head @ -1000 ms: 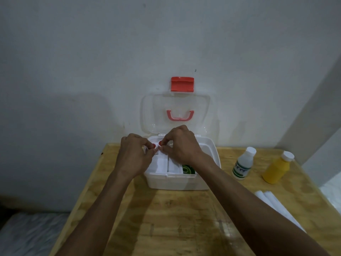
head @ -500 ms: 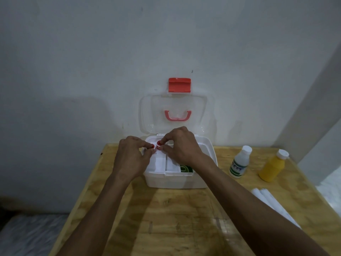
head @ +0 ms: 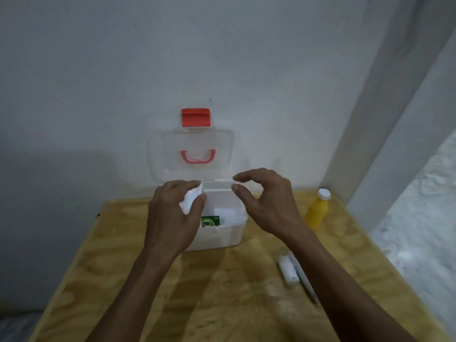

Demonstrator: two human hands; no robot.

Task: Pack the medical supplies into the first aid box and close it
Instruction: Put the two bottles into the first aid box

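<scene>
While the left hand [head: 172, 218] gripped a white flat tray [head: 190, 200] over the open white plastic first aid box [head: 222, 236], its clear lid [head: 197, 151] stood upright. The right hand [head: 267, 203] hovered alongside, fingers curled apart, empty

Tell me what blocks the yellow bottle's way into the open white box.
Nothing on the table does: bare wood lies between the yellow plastic bottle and the white plastic first aid box. Only the open right hand hovers over the box's right edge, on that path.

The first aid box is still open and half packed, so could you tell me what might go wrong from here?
1. The white tray is tilted in the left hand alone; it could slip.
2. The right hand hovers open near the yellow bottle; a careless reach might topple it.
3. The clear lid stands upright and could drop.
</scene>
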